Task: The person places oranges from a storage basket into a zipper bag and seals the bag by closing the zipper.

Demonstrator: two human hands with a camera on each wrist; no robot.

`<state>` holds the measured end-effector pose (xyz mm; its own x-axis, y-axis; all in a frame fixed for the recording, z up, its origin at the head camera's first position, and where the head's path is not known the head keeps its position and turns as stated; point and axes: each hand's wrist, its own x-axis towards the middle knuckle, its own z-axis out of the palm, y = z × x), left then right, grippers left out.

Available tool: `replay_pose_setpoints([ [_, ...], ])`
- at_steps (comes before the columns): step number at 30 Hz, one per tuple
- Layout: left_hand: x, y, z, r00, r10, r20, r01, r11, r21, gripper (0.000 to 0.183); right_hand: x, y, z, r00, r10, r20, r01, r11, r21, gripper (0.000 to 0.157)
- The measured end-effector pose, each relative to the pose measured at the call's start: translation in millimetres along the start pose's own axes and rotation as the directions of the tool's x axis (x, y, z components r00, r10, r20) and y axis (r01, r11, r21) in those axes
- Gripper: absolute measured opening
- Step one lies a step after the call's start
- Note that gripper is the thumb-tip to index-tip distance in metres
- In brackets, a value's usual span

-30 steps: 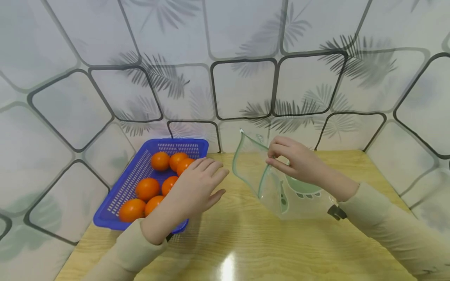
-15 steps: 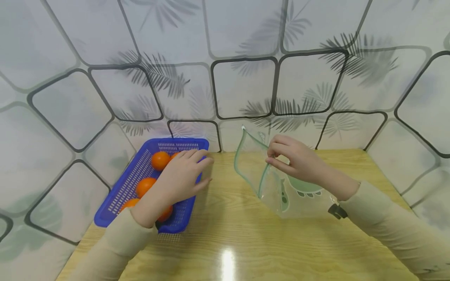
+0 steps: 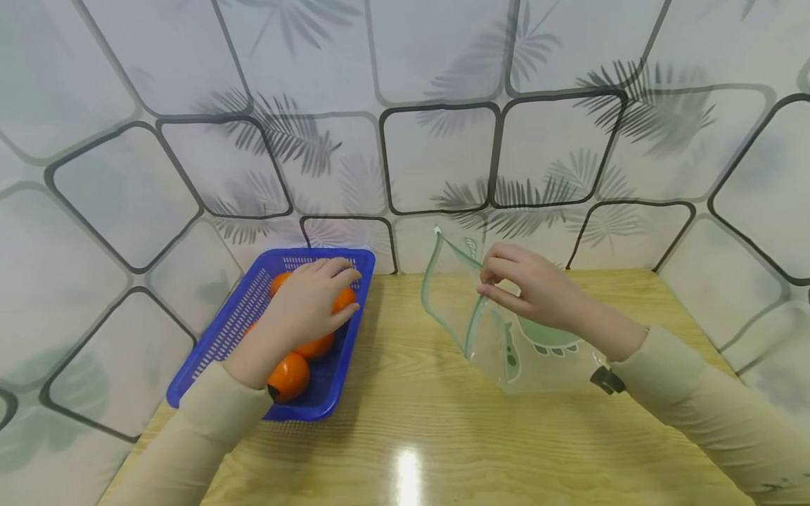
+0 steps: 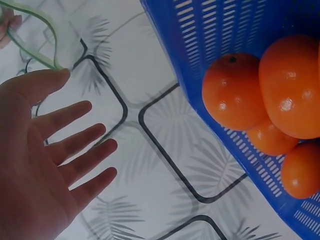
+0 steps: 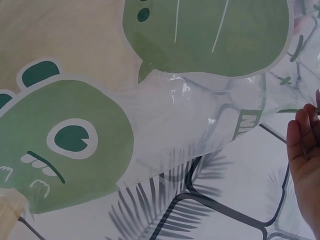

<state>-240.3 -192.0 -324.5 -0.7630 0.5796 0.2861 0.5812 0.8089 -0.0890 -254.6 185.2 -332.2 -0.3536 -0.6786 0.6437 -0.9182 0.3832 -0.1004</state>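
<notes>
My left hand (image 3: 300, 302) hovers over a blue plastic basket (image 3: 316, 412) of oranges. Its fingers are loosely spread around nothing, as the left wrist view shows the hand (image 4: 45, 160) apart from the oranges (image 4: 232, 92). In the head view, one orange (image 3: 290, 377) shows just below the wrist, and others are partly hidden by the hand and forearm. My right hand (image 3: 528, 284) pinches the edge of a clear zip bag (image 3: 493, 355) between thumb and fingers. The bag's mouth gapes toward the basket. Green cartoon prints (image 5: 75, 140) cover its side.
Everything rests on a wood-grain table (image 3: 405, 393). A pale patterned covering (image 3: 436, 161) with dark outlines and leaf prints rises behind it and on both sides. A bright light reflection lies on the table's front middle.
My left hand has moved left and away from the bag, from the basket's right edge to over the oranges. The right hand and the bag have stayed nearly still.
</notes>
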Motion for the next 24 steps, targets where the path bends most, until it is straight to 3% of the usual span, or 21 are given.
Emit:
replay_pose_setpoints([
  [9,3.3,-17.3,3.6,0.997,-0.072,0.034,0.072,0.997,-0.020,0.047,-0.4,-0.2,-0.3,1.000,-0.006,0.000,0.006,1.000,-0.010,0.044],
  [16,4.6,-28.5,8.4,0.995,-0.085,0.057,0.086,0.996,-0.011,0.050,0.0,-1.2,-1.5,1.000,-0.008,0.001,0.008,1.000,-0.007,0.043],
  [24,10.3,-33.7,9.7,0.983,-0.124,0.133,0.130,0.991,-0.033,0.057,0.6,-1.7,-1.8,1.000,-0.012,0.001,0.012,1.000,-0.009,0.043],
])
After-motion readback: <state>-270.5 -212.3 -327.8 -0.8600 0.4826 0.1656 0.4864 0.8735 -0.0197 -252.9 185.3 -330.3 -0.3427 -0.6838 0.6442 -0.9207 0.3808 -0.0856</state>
